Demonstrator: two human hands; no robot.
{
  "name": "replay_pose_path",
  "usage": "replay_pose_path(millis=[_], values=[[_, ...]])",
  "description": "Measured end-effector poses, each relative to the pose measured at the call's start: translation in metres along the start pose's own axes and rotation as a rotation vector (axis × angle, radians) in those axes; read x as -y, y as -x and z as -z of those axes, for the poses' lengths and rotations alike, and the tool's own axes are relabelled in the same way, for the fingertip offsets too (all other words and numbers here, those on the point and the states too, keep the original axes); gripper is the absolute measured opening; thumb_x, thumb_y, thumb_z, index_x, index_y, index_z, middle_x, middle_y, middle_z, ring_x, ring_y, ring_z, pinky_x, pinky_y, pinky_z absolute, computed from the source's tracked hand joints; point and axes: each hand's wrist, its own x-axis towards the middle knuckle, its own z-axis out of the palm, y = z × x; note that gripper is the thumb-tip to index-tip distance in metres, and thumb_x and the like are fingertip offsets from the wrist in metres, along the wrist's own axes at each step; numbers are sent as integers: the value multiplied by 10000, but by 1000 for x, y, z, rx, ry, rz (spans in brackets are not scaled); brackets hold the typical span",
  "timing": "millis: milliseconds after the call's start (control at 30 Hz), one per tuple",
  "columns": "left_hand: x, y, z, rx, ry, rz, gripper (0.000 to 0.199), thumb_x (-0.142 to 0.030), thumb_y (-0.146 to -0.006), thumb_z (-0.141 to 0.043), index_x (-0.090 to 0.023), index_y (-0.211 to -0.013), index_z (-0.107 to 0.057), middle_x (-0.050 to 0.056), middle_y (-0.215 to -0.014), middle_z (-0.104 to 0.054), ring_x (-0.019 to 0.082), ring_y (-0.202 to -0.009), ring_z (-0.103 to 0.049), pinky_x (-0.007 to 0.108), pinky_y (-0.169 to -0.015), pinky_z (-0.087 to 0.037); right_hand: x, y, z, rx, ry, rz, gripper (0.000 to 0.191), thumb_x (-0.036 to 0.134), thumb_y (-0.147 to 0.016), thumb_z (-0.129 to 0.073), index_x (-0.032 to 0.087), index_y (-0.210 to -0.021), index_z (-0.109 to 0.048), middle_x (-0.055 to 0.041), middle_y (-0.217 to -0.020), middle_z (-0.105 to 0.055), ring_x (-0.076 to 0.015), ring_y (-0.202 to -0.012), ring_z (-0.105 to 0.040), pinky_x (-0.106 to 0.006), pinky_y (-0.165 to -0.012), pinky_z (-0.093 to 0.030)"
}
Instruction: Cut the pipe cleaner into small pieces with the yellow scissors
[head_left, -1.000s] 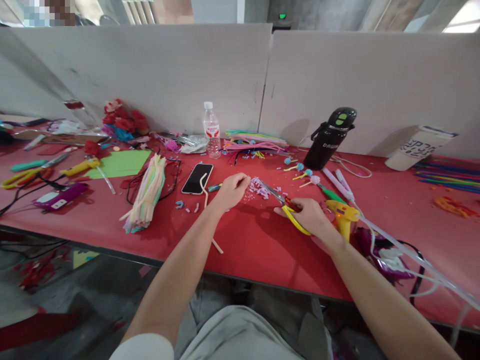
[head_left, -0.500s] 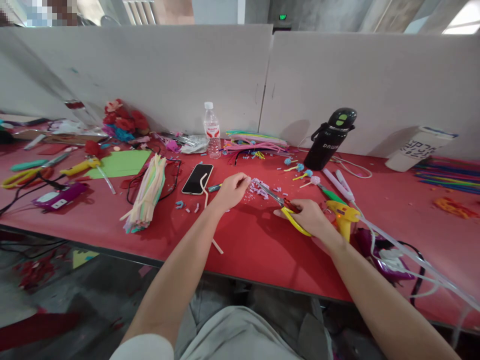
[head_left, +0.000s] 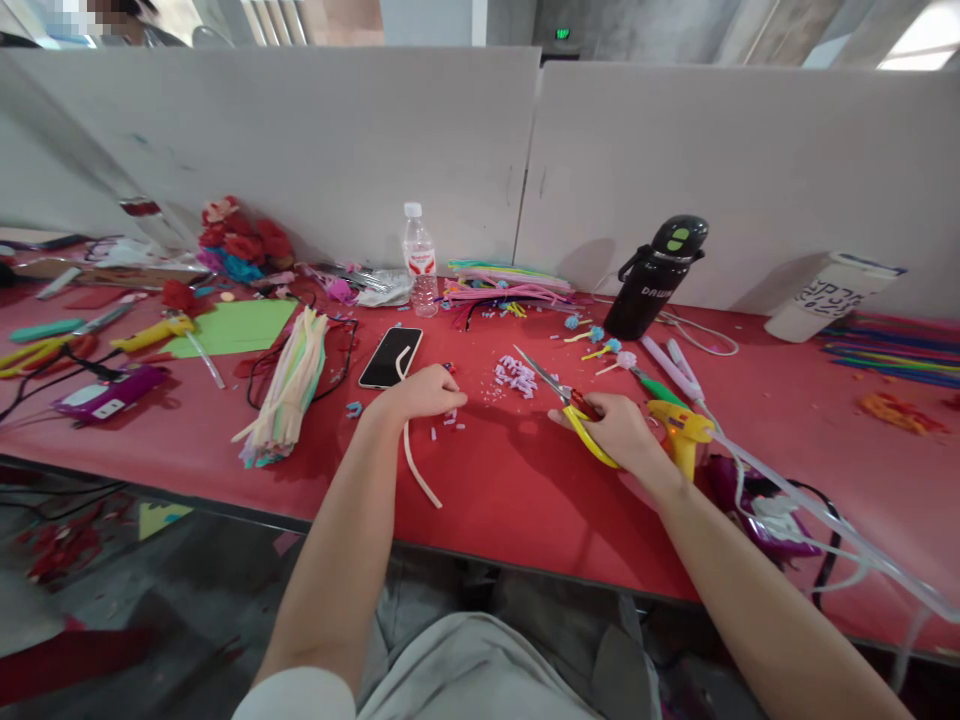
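Note:
My right hand is wrapped round the yellow and red handles of a pair of scissors. Their blades point up and left, slightly parted from what I can see. To the left of the tips lies a small pile of lilac cut pieces. My left hand is low over the table, its fingers curled together; whatever is in them, if anything, is hidden. Some loose lilac bits lie just below its fingertips. A cream pipe cleaner runs under my left wrist and overlaps a phone.
A bundle of pale pipe cleaners lies at left. Behind stand a water bottle and a black flask. At right are small pompom stems, a yellow glue gun with its cable, and a white tumbler.
My left hand has moved left and down, away from the lilac pile and scissor tips. Small loose bits now lie nearer the pile than before. The right hand with the scissors has hardly moved.

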Motion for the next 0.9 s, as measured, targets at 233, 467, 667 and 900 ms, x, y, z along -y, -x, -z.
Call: replay_pose_path(millis=[233, 467, 667, 900], values=[[-8, -10, -7, -513, 3, -193, 267, -399, -792, -544, -173, -655, -579, 15, -598, -581, 116, -537, -493, 249, -539, -356, -3, -2, -2, -51, -22, -10, 588, 697, -643, -594, 181, -520, -341, 46, -514, -278, -74, -505, -230, -227, -434, -179], [-32, -25, -33, -457, 192, -450, 260, -160, -843, -478, -176, -1070, -605, 96, -1107, -638, 166, -1029, -599, 349, -928, -454, 1, -2, 3, -74, -16, -10, 570, 661, -652, -610, 180, -517, -337, 51, -514, -255, -76, -516, -211, -222, -435, -193], [-45, -34, -44, -426, -47, -502, 199, -285, -822, -566, -208, -971, -672, 82, -1205, -556, 223, -1200, -460, 410, -1060, -338, 2, -3, 3, -130, -55, -22, 580, 661, -651, -612, 193, -528, -291, 50, -514, -261, -78, -519, -208, -228, -446, -189], [-49, -47, -61, -418, -210, -472, 166, -326, -827, -548, -235, -906, -662, 61, -1034, -549, 218, -1046, -479, 395, -952, -394, 4, -4, 0, -133, -131, -30, 567, 650, -661, -609, 189, -547, -297, 46, -540, -255, -73, -523, -223, -218, -437, -189]])
